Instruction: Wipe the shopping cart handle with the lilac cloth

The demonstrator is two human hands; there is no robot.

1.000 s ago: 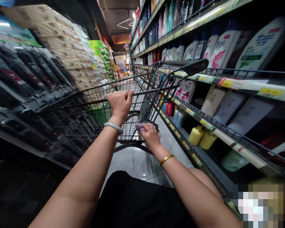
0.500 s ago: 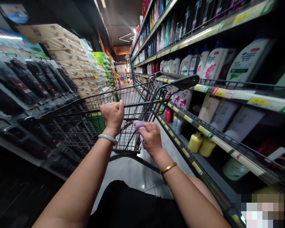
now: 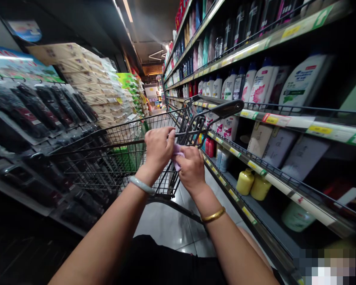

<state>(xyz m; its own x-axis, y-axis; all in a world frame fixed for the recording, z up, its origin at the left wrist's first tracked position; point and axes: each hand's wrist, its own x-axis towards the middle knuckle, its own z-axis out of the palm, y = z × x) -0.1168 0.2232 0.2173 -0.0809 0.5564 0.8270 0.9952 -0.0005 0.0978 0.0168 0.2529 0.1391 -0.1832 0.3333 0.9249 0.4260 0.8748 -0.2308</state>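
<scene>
Holding lilac cloth (image 3: 177, 150), right hand (image 3: 192, 168) has neared left hand (image 3: 159, 145).

Cloth (image 3: 177, 149), probably — between 2 hands (image 3: 192, 168).

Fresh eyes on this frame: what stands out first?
In the centre, the left hand grips a black wire cart, with the right hand close beside it holding a lilac cloth. Then the bottle-lined shelves along the picture's right, with yellow bottles low down.
</scene>
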